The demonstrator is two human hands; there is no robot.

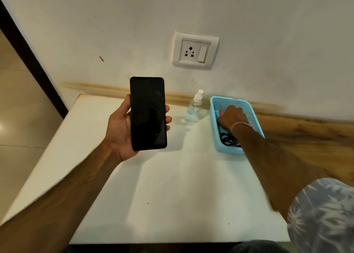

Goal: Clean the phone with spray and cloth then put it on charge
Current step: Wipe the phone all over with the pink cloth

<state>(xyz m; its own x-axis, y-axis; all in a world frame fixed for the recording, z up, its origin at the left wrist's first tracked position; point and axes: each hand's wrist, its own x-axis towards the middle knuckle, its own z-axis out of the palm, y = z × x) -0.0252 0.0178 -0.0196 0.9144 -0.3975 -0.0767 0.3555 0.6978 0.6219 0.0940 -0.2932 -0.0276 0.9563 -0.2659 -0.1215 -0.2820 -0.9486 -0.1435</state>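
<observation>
The left hand grips the phone by its long edges, thumb on one side and fingertips curled round the other, holding it above the table with its long axis upright and dark screen facing the person. The right hand is down in the basket at a pink thing, probably the cloth, but its fingers are hidden, so I cannot tell whether it has a hold. The spray stands between phone and basket, nearer the right hand.
</observation>
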